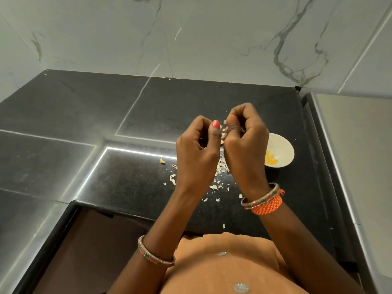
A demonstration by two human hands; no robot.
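Head cam: pinched small pale piece [223,134] betw. thumbs of left hand [197,153] & right hand [246,145], above black counter [135,183].
Gripped it w/ fingers of both curled, over scattered peel scraps [220,166]; worked just beside white bowl [291,150] w/ yellow bits [271,159] inside.

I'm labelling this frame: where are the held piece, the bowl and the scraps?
piece [223,132]: head view, its pale visible edge.
bowl [283,145]: head view, bare inner wall.
scraps [222,166]: head view, middle of the pile.
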